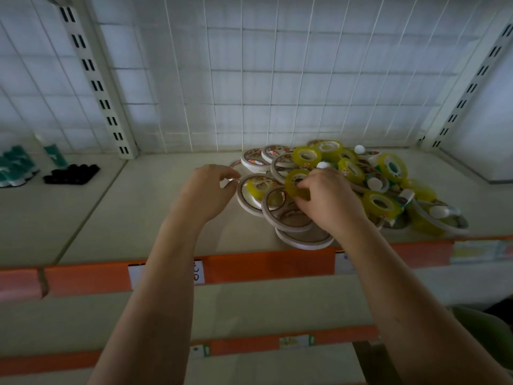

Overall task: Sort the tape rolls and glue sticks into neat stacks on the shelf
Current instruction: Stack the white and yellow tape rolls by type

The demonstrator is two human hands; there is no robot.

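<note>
Shelf (166,207) surface: matte beige, flat, with an orange price strip (266,262) along the front edge carrying white paper labels. White wire grid panel (277,79) behind; slotted metal upright (94,79) at back left.

Tape pile (347,190) sits right of centre on the shelf, jumbled and overlapping, not stacked. Two kinds visible: flat wide white-rimmed tape rings (287,215) with printed cardboard cores, and thicker glossy yellow tape rolls (381,202), translucent. Glue sticks (374,183) with rounded white caps lie tilted among the rolls; exact count cannot be told.

Right hand (327,195): fingers curled, pinching one yellow roll (295,184) at the near-left side of the pile, the roll standing tilted on edge, thumb below it.

Left hand (211,187): just left of the pile, fingers loosely curled, fingertips at the rim of a white flat ring (247,195) that has a small yellow roll lying in its centre. Whether it actually grips the rim cannot be told.

Far left on the neighbouring shelf section: teal tubes (16,168) and a cluster of small black caps (72,173), blurred.
</note>
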